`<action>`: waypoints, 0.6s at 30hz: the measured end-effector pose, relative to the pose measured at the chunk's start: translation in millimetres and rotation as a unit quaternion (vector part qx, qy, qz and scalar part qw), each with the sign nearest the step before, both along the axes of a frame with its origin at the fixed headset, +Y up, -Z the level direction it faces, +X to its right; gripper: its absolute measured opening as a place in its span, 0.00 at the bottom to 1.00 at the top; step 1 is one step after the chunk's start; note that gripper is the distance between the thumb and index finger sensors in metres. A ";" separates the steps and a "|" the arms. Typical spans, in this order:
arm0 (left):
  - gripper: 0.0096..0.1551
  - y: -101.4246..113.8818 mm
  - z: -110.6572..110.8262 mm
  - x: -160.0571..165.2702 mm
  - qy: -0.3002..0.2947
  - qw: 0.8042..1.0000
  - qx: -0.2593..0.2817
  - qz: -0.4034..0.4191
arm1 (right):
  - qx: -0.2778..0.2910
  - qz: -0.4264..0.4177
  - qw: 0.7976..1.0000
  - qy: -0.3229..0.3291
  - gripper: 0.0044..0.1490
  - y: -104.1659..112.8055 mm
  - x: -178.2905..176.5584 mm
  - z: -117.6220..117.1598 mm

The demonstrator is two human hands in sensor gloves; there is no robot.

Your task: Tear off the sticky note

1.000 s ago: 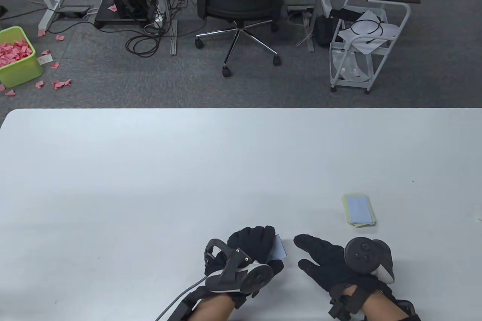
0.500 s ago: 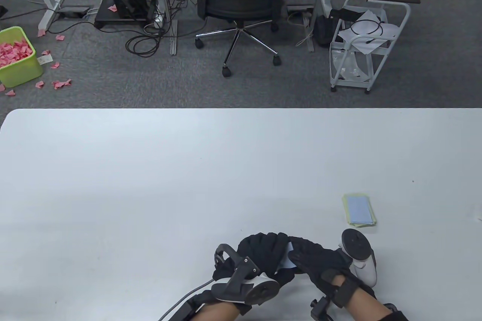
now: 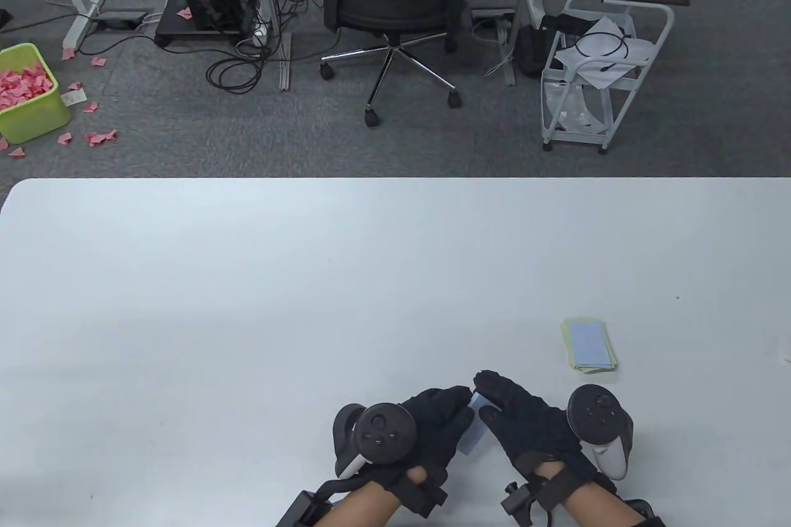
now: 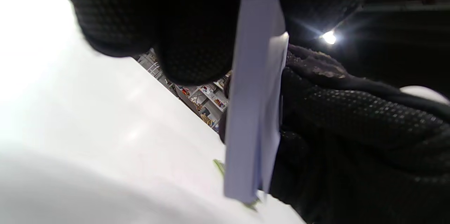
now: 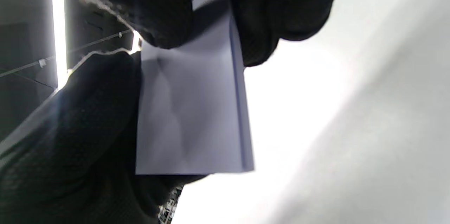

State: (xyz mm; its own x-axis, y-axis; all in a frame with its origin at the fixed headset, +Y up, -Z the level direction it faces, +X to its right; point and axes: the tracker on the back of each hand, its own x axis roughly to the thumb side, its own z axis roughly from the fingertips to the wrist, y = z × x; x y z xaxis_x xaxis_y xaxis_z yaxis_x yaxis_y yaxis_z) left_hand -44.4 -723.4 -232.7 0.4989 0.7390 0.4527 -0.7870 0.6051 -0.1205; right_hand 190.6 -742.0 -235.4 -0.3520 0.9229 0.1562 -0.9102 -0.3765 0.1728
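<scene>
Hands meet over the near edge of the counter [image 3: 247,280], and both now hold the same small pad of pale blue sticky notes [image 3: 473,428]. The left hand [image 3: 426,422] grips the pad from its left side, and the right hand [image 3: 525,422] pinches it from the right, so the pad stands between them, lifted off the counter.

One second ago only the left hand held the pad, and the right hand lay open beside it, apart. Half a second ago the right hand was already coming over the pad. So the change is that the right hand has arrived and closed its fingers on the paper.

In the left wrist view the pad [image 4: 253,104] is seen edge-on, and one sheet at its right side stands a little away from the rest. In the right wrist view a fingertip [image 5: 267,16] and the thumb press on the top of the pad [image 5: 190,111], where a thin sheet edge shows along the right side. I judge that the top note is now caught and the peeling is about to start; it is not yet torn off.

A second stack of notes [image 3: 590,346], blue on yellow, lies flat on the counter to the right of the hands, well apart from them.
</scene>
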 end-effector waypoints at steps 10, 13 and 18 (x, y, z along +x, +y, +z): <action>0.38 -33.9 -9.8 9.4 -0.093 0.932 -0.228 0.265 | 0.065 -0.106 0.992 -0.007 0.39 8.4 -1.7 4.9; 0.42 -33.8 -10.6 10.4 -0.110 0.931 -0.227 0.262 | 0.077 -0.120 0.990 0.004 0.37 9.9 -3.8 6.3; 0.46 -31.2 -9.9 6.7 -0.087 0.954 -0.192 0.212 | 0.097 -0.084 0.992 0.011 0.33 9.9 -5.9 7.2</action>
State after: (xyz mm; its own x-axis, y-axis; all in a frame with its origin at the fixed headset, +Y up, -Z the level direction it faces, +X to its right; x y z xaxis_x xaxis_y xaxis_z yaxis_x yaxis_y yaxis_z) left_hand -37.6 -754.5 -242.6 0.0599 0.9859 0.1563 -0.8995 0.1212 -0.4198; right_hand 184.7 -732.1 -228.2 -0.1902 0.9197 0.3434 -0.9596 -0.2481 0.1330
